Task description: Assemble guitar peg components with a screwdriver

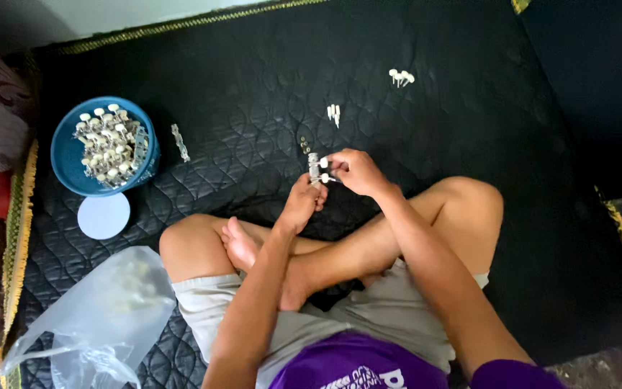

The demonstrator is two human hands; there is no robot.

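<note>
Fingers of my left hand (304, 204) pinch the metal tuner strip (314, 168) upright from below; my right hand (354, 171) grips its white knobs (324, 163) just beside.

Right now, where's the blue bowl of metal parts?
Head view, far left: the blue bowl sits on the black quilted mat, just above a round white lid and left of a loose metal strip.

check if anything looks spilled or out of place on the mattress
Nothing looks spilled or damaged. A few small parts lie loose on the black mattress: one metal strip beside the blue bowl, and two little clusters of white-tipped pieces beyond both hands.
</note>
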